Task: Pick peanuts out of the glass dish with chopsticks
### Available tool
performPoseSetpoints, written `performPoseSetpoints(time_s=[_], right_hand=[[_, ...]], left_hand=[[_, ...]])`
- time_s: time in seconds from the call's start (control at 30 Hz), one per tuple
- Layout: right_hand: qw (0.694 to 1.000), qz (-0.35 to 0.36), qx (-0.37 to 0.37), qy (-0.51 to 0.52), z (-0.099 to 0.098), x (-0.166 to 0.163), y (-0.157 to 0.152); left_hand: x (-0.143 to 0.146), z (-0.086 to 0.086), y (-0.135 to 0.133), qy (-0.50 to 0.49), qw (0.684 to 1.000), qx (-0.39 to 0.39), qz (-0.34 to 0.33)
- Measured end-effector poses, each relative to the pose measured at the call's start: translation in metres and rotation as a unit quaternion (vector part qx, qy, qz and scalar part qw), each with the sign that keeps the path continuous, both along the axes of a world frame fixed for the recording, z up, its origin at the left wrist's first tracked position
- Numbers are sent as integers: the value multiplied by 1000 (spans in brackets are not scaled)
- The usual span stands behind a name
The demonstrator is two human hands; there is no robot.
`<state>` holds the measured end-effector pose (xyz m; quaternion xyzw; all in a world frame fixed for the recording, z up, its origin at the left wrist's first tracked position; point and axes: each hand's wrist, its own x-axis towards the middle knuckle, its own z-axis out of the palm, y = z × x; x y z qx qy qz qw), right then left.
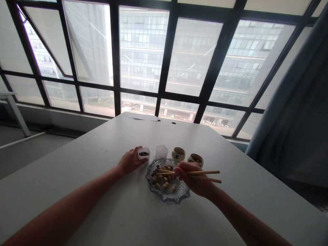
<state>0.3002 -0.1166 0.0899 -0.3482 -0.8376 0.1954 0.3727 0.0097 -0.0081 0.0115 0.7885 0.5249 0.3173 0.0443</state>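
My left hand (132,160) is wrapped round a small white plastic cup (144,158) with dark bits in it, standing at the left rim of a glass plate (167,198). In my right hand (192,176) is a pair of chopsticks (205,172), their tips pointing left over the plate. Beneath the tips lie peanuts (165,185) in their shells and some small dark pieces (157,167). Whether the tips pinch a piece I cannot tell. Behind the plate stand a second white plastic cup (161,151) and two beige ceramic cups (178,155) with dark lettering; my right hand partly hides the right one.
All of this stands on a long white table (123,212). Papers (140,117) lie at its far end, near two dark round holes (173,123). Beyond are dark-framed windows (143,48), with a blue curtain (289,102) on the right.
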Motion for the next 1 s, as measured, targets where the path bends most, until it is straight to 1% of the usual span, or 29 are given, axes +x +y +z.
performPoseSetpoints(time_s=[0.2, 0.37, 0.43, 0.5, 0.57, 0.6, 0.7, 0.77, 0.83, 0.9, 1.0], right_hand=[[1000, 9, 10, 1, -10, -5, 2], [1000, 8, 15, 15, -11, -4, 1], [1000, -1, 0, 29, -9, -3, 1], [996, -27, -33, 77, -8, 0, 3], [981, -77, -79, 161, -6, 5, 9], [967, -106, -102, 208, -6, 9, 14], [912, -179, -168, 329, -4, 22, 30], [874, -202, -208, 391, -5, 33, 41], [849, -206, -239, 424, -7, 41, 49], [840, -201, -258, 434, -9, 46, 52], [848, -190, -262, 421, -10, 49, 52]], left_hand=[[1, 4, -2, 7, 1000, -11, 1], [1, 1, -1, 0, 1000, 1, 3], [0, 0, 0, -3, 1000, 8, 0], [0, -1, 1, -2, 1000, 7, -1], [-1, -1, 1, -1, 1000, 1, 1], [-1, -1, 1, -2, 1000, -2, 1], [-1, -2, 2, -9, 1000, -2, 0], [0, -3, 1, -12, 1000, 0, 1], [0, -2, 1, -12, 1000, -1, 2], [1, -1, 0, -9, 1000, -6, 3], [0, 0, -1, -6, 1000, -12, 1]])
